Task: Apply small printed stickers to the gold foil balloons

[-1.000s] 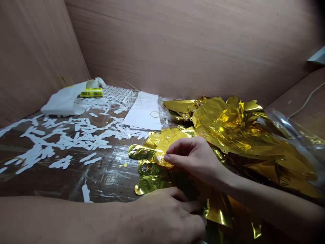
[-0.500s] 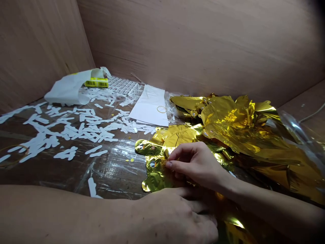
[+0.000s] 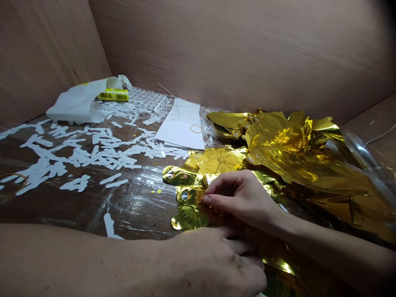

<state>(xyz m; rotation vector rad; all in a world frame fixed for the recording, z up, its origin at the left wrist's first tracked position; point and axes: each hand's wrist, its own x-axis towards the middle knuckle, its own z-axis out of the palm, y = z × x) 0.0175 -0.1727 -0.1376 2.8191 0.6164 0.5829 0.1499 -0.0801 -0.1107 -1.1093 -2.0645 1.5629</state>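
Just on the near side of the white sheet (image 3: 182, 123), flat gold foil pieces (image 3: 221, 163) lie on the desk (image 3: 139, 210), and the right hand (image 3: 243, 198) pinches one by its edge between thumb and forefinger. The left hand (image 3: 216, 260), farther to the near side of the sheet, rests knuckles up over the foil — whether it grips anything cannot be told. Right of the sheet spreads a crumpled heap of gold foil (image 3: 278, 144); left of it lie white strips (image 3: 97, 154) and a yellow pack (image 3: 114, 95) — and on it, a thin band (image 3: 190, 128).
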